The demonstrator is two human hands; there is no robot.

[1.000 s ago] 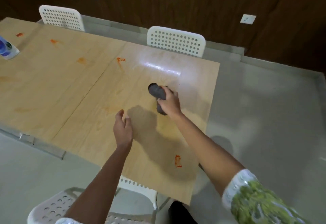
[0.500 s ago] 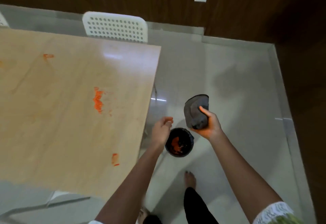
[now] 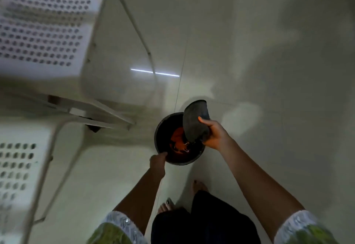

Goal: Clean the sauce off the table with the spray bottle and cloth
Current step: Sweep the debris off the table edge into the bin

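Note:
I look straight down at the floor. My right hand (image 3: pixel 215 134) grips a dark grey cloth (image 3: pixel 194 122) and holds it over a black bucket (image 3: pixel 163 128) that stands on the floor. Orange-red residue lies at the bucket's bottom. My left hand (image 3: pixel 158 162) rests with its fingers at the bucket's near-left rim; whether it grips the rim I cannot tell. The table and the spray bottle are out of view.
Two white perforated chairs stand at the left, one (image 3: pixel 44 32) at the top left and one (image 3: pixel 17 167) at the lower left, their thin legs reaching toward the bucket. My bare feet (image 3: pixel 198 186) stand just below it on the pale tiled floor (image 3: pixel 269 51).
My view swung from the table down to the floor. My right hand carried the cloth off the table to above the bucket, and my left hand reached the bucket's rim.

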